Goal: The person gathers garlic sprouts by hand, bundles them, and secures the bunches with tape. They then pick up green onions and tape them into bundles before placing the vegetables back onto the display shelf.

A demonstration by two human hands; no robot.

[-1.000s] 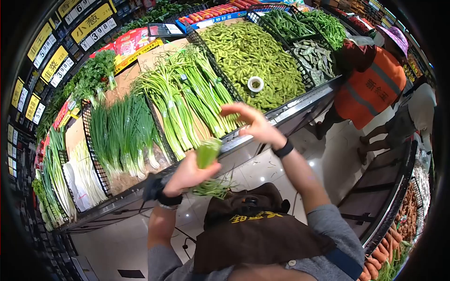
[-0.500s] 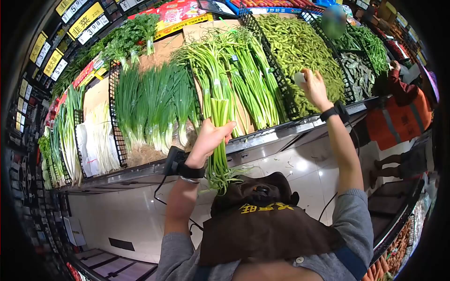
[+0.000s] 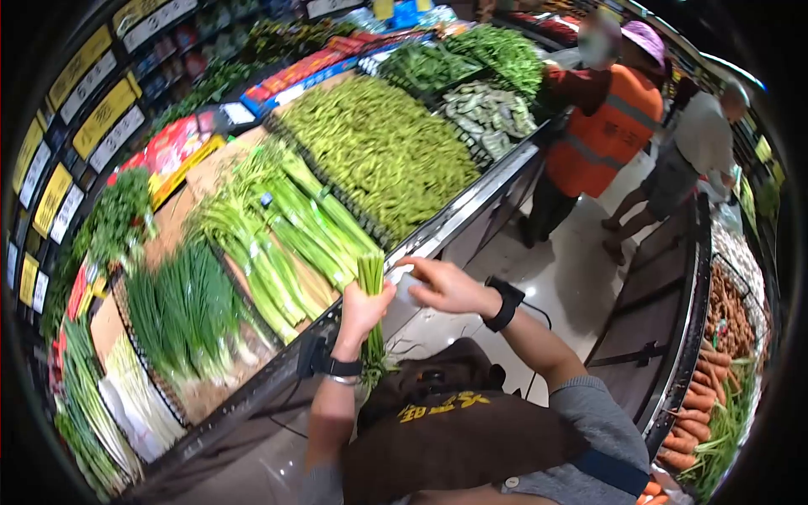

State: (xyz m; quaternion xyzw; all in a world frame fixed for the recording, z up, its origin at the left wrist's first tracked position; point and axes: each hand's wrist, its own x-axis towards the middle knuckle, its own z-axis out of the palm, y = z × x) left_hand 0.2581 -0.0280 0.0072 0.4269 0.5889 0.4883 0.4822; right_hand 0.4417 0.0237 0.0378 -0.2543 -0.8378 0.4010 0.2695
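My left hand [image 3: 364,313] is wrapped round a bunch of long green stalks [image 3: 371,271], held upright with the even ends on top and the thin ends hanging towards my apron. Just right of it, my right hand [image 3: 454,287] pinches a small whitish roll-like thing [image 3: 407,290], close beside the stalks. What exactly it is I cannot tell. Behind my left hand, more long green stalks [image 3: 313,227] lie in bunches on the sloping display.
Green pods [image 3: 379,151] fill a black crate behind my hands. Dark green scallions [image 3: 185,307] lie to the left. A person in an orange vest [image 3: 608,126] stands at the display's far right, another person [image 3: 703,135] beyond. Carrots [image 3: 694,412] are at the lower right.
My right hand has come away from over the green pods, down to beside the bunch in my left hand. My view has turned right, bringing the person in the vest fully in.
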